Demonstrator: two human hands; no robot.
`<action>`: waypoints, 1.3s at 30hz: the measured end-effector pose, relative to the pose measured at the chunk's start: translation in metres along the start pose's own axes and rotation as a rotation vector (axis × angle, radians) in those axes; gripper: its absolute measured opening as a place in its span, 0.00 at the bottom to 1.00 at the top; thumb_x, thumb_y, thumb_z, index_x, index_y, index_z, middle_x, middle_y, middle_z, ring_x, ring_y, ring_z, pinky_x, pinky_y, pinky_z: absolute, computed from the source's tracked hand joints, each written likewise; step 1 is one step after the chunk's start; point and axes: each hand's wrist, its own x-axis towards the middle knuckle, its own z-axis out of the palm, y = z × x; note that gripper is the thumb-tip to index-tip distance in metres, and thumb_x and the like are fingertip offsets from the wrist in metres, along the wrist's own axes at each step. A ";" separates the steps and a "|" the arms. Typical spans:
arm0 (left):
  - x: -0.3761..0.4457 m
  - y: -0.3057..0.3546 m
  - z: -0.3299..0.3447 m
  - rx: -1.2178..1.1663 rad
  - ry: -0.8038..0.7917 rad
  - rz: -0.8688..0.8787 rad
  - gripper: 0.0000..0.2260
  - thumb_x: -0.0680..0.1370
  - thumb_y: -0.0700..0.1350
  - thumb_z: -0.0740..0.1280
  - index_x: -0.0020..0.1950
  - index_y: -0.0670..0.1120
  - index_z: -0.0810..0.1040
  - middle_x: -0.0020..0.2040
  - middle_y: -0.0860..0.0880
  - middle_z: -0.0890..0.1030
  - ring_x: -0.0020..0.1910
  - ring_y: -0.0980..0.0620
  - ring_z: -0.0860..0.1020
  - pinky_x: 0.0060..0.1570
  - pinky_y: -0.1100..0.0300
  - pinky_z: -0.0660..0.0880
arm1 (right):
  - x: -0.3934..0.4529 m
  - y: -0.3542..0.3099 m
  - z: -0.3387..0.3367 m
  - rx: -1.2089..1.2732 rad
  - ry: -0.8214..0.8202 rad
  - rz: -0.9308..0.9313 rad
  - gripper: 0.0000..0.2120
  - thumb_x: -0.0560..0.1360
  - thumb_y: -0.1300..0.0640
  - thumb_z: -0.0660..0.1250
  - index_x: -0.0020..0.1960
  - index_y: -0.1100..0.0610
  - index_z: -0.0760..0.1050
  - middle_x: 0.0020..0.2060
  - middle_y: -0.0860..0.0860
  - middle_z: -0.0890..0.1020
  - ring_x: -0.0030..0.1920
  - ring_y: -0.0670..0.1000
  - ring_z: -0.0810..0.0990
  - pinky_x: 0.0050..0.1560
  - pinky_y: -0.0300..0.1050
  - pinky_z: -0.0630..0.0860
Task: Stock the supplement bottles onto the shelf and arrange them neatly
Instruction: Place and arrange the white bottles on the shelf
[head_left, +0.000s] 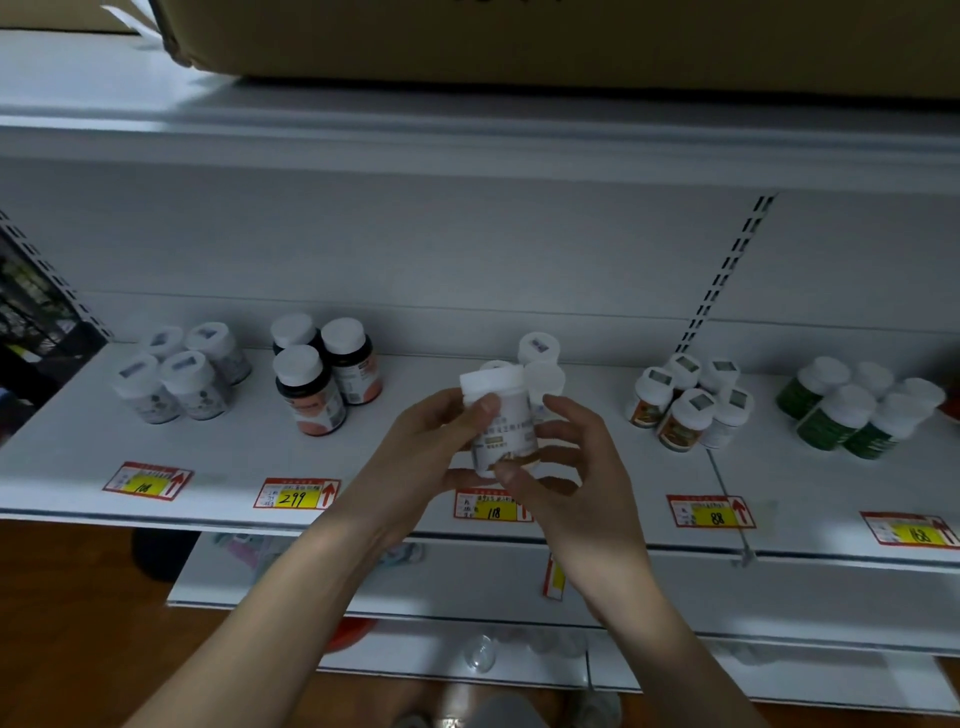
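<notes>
Both my hands hold one white supplement bottle (501, 415) with a white cap above the front of the white shelf (405, 410). My left hand (421, 452) grips its left side with the thumb across the label. My right hand (566, 462) pinches its lower right side with thumb and fingers. Right behind it stand white bottles of the same kind (540, 358), partly hidden. Other groups sit along the shelf: grey-labelled bottles (182, 376), dark bottles with orange labels (324, 371), orange-labelled bottles (685, 405) and green bottles (857, 410).
Price tags run along the shelf's front edge, one reading 118 (491, 506) under my hands. A cardboard box (519, 36) lies on the shelf above. A slotted upright (727, 270) divides the back panel. Lower shelves (467, 587) and brown floor lie below.
</notes>
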 end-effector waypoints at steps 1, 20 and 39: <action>-0.001 0.001 -0.001 -0.017 -0.011 -0.001 0.20 0.75 0.53 0.67 0.64 0.45 0.78 0.57 0.43 0.84 0.56 0.46 0.83 0.55 0.47 0.81 | 0.001 0.000 0.000 -0.003 0.000 -0.004 0.28 0.70 0.64 0.77 0.59 0.40 0.71 0.51 0.41 0.79 0.49 0.37 0.80 0.42 0.33 0.78; 0.001 0.018 -0.010 0.103 -0.157 0.138 0.22 0.68 0.41 0.80 0.60 0.49 0.78 0.59 0.50 0.83 0.58 0.50 0.83 0.53 0.54 0.81 | 0.023 -0.016 -0.033 -0.059 -0.339 -0.061 0.23 0.75 0.63 0.71 0.66 0.47 0.75 0.58 0.42 0.82 0.61 0.44 0.79 0.58 0.43 0.79; -0.007 0.040 -0.001 0.156 -0.286 0.437 0.26 0.62 0.33 0.80 0.54 0.54 0.80 0.55 0.58 0.84 0.60 0.57 0.80 0.50 0.63 0.79 | 0.028 -0.042 -0.050 0.015 -0.366 -0.293 0.28 0.65 0.64 0.74 0.61 0.44 0.80 0.61 0.41 0.82 0.67 0.44 0.76 0.65 0.40 0.74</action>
